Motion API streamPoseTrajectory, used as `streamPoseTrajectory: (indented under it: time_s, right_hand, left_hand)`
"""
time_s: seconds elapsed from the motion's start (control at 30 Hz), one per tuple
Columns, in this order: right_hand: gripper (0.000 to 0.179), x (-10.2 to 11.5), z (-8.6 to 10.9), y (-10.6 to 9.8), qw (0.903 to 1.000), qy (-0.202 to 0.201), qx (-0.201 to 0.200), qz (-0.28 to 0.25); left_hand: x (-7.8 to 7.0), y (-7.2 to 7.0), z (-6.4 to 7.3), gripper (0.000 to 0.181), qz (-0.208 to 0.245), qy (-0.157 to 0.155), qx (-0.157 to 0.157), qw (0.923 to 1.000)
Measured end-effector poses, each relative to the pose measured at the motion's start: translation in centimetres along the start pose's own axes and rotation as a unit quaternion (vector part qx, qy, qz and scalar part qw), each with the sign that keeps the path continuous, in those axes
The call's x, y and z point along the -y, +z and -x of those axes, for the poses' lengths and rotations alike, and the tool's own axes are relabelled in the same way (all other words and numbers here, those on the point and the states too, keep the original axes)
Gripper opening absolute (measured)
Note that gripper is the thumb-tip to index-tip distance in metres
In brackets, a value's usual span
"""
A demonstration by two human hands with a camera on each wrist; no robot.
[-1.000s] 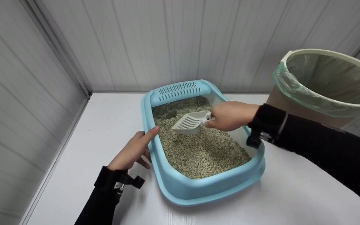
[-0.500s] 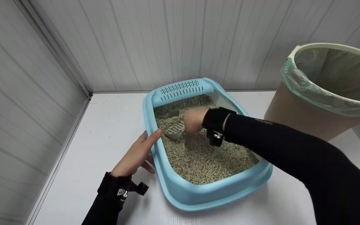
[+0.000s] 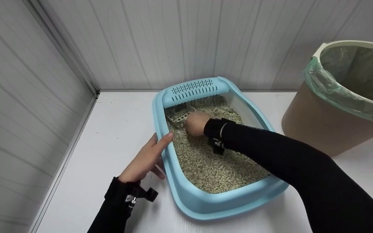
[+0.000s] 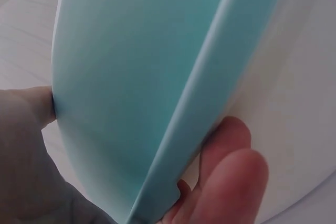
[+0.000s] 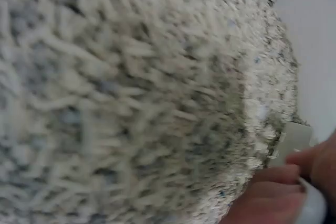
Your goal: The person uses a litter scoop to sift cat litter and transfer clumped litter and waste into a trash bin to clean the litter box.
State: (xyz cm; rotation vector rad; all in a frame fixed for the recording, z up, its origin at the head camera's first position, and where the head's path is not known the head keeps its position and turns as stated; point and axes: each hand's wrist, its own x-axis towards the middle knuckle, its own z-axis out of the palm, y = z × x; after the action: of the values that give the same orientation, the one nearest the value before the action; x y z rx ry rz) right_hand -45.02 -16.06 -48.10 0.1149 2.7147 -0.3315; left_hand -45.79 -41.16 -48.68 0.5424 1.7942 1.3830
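A light blue litter box (image 3: 225, 205) holds pale, pellet-like litter (image 3: 212, 165). My right hand (image 3: 197, 123) grips a pale slotted litter scoop (image 3: 180, 117) by its handle. The scoop's blade lies low in the litter near the far left corner, with dark material at its far side. In the right wrist view, curled fingers (image 5: 273, 195) wrap the handle, whose rounded white end (image 5: 312, 205) shows. At the box's left side my left hand (image 3: 144, 160) holds the edge. Its thumb presses the upper rim, while the fingers (image 4: 233, 182) reach under the outer flange in the left wrist view.
A tan trash bin (image 3: 316, 119) with a greenish plastic liner (image 3: 329, 87) stands to the right of the box. The box rests on a white surface (image 3: 118, 119). White panelled walls (image 3: 141, 45) rise behind it and on the left.
My right hand has lowered the scoop into the litter and pushed it left and toward the far corner, where a dark clump lay. The left hand keeps its hold on the box.
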Motion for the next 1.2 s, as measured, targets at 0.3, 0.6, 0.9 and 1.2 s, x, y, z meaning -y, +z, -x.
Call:
streamPoseTrajectory:
  time_s: [0.3,0.6,0.9,1.2]
  right_hand:
    - [0.041,-1.6,0.1,1.1,0.9990,-0.020,-0.037,0.013]
    - [0.048,-0.6,2.8,0.1,0.9967,-0.029,-0.056,-0.050]
    - [0.059,-1.2,9.4,-1.1,0.9980,-0.035,-0.010,-0.052]
    - [0.038,-0.6,12.3,-3.0,0.9834,0.022,-0.114,-0.139]
  left_hand:
    - [-0.1,0.0,-0.1,0.102,-0.006,0.003,0.003,1.0000]
    - [0.1,-0.4,-0.5,0.102,-0.014,-0.002,0.001,0.9999]
    - [0.2,-1.7,-0.5,0.098,-0.018,-0.008,-0.002,0.9998]
    - [0.9,-3.2,-0.4,0.096,-0.025,-0.014,-0.026,0.9992]
